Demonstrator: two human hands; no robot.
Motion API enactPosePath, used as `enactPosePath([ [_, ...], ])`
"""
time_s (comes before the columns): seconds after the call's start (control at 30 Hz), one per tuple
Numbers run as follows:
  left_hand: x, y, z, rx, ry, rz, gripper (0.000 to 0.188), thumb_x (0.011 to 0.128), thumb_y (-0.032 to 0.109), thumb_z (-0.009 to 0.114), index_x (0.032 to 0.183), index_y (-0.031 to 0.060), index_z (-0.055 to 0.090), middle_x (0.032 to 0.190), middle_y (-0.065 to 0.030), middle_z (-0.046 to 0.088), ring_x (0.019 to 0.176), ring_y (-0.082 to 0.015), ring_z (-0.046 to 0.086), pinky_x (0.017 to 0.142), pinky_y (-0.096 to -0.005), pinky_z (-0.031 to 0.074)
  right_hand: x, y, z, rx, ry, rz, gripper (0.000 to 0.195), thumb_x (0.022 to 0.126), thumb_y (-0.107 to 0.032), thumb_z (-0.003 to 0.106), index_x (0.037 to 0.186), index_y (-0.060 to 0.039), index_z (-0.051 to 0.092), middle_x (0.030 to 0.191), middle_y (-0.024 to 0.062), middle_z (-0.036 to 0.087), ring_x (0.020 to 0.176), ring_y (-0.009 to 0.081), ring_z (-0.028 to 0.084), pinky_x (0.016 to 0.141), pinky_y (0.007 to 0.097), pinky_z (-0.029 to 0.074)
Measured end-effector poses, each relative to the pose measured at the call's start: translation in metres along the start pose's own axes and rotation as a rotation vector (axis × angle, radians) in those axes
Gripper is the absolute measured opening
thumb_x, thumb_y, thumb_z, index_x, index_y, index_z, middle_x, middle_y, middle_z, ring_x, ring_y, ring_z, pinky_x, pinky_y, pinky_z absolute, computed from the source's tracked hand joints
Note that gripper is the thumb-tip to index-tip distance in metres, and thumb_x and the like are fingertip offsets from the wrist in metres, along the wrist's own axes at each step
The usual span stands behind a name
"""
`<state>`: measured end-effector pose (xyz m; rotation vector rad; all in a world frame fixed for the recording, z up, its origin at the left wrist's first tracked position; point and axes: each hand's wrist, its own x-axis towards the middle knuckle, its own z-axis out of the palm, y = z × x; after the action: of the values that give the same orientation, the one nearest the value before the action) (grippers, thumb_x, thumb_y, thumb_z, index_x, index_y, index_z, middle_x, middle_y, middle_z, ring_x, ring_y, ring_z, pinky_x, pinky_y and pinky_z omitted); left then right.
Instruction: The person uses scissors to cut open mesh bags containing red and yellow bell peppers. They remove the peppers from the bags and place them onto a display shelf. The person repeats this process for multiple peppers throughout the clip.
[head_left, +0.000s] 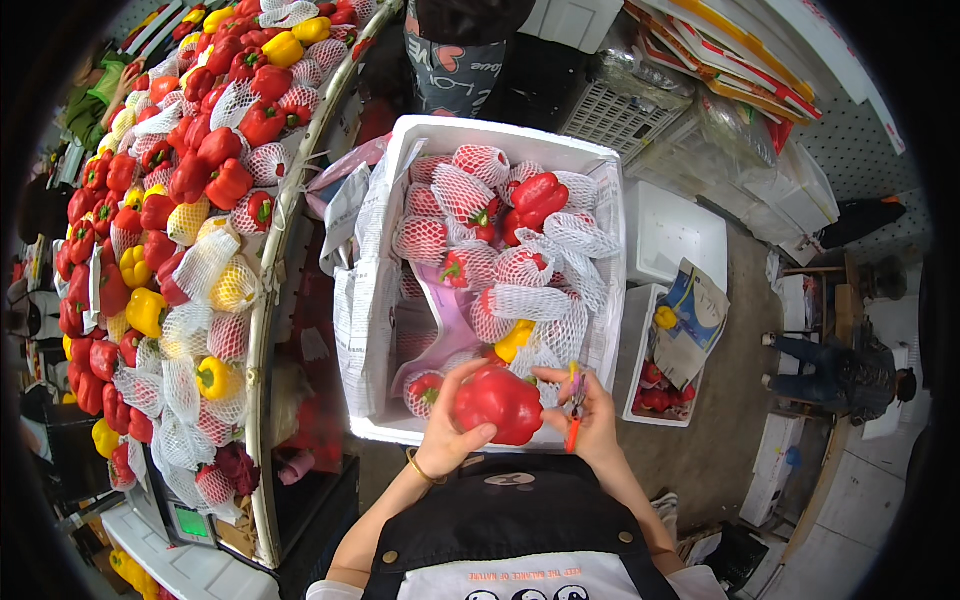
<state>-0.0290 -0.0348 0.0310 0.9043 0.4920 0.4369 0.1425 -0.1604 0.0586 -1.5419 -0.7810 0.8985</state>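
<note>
My left hand holds a large red bell pepper from its left side, above the near edge of a white foam box. In my right hand is a small pair of scissors with coloured handles, its fingertips close to the pepper's green stem. Inside the box lie red peppers in white foam nets, a bare red pepper, a yellow pepper, and loose foam nets. Newspaper and pink paper line it.
At left, a long stand holds heaped red and yellow peppers behind a pale rail; a scale is below. Right are foam boxes and a crate. A person stands beyond the box, another far right.
</note>
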Motion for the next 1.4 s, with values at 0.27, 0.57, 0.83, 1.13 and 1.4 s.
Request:
enactPosePath([
  [0.27, -0.002, -0.002, 0.007, -0.476, 0.082, -0.134, 0.067, 0.084, 0.015, 0.068, 0.140, 0.0089, 0.031, 0.134, -0.0136, 0.048, 0.122, -0.0236, 0.051, 0.103, -0.0383, 0.042, 0.001, 0.005, 0.007, 0.027, -0.144, 0.001, 0.069, 0.058, -0.009, 0.092, 0.099, -0.0125, 0.037, 0.140, 0.0219, 0.047, 0.112, 0.0244, 0.055, 0.090, 0.0358, 0.045],
  [0.57, 0.001, -0.004, 0.004, -0.525, 0.048, -0.135, 0.063, 0.084, 0.013, 0.062, 0.140, 0.0095, 0.032, 0.137, -0.0136, 0.046, 0.126, -0.0248, 0.047, 0.104, -0.0406, 0.040, 0.000, 0.002, 0.013, 0.129, -0.104, -0.036, 0.066, 0.061, -0.008, 0.091, 0.099, -0.0125, 0.037, 0.138, 0.0235, 0.048, 0.109, 0.0238, 0.056, 0.092, 0.0366, 0.045],
  [0.83, 0.001, -0.002, 0.004, -0.399, 0.036, -0.117, 0.064, 0.083, 0.012, 0.064, 0.139, 0.0093, 0.032, 0.136, -0.0126, 0.046, 0.123, -0.0239, 0.048, 0.104, -0.0383, 0.040, -0.001, 0.000, 0.011, 0.091, -0.103, -0.045, 0.065, 0.060, -0.010, 0.091, 0.097, -0.0123, 0.038, 0.138, 0.0234, 0.049, 0.107, 0.0206, 0.054, 0.093, 0.0357, 0.043],
  [1.13, 0.004, -0.009, 0.005, -0.483, 0.073, -0.130, 0.059, 0.093, 0.041, 0.056, 0.137, 0.0080, 0.035, 0.133, -0.0105, 0.048, 0.122, -0.0221, 0.050, 0.104, -0.0388, 0.040, -0.002, 0.001, 0.014, 0.149, -0.064, -0.056, 0.064, 0.060, -0.011, 0.092, 0.094, -0.0097, 0.038, 0.137, 0.0232, 0.049, 0.102, 0.0191, 0.054, 0.091, 0.0352, 0.044],
  [1.4, 0.013, -0.009, 0.009, 0.540, 0.108, 0.248, 0.063, 0.097, 0.051, 0.042, 0.143, 0.0088, 0.034, 0.134, -0.0115, 0.048, 0.123, -0.0238, 0.050, 0.102, -0.0423, 0.043, -0.006, 0.000, 0.016, 0.127, 0.048, 0.006, 0.049, 0.072, -0.010, 0.084, 0.100, -0.0038, 0.044, 0.129, 0.0230, 0.054, 0.094, 0.0162, 0.059, 0.084, 0.0320, 0.049],
])
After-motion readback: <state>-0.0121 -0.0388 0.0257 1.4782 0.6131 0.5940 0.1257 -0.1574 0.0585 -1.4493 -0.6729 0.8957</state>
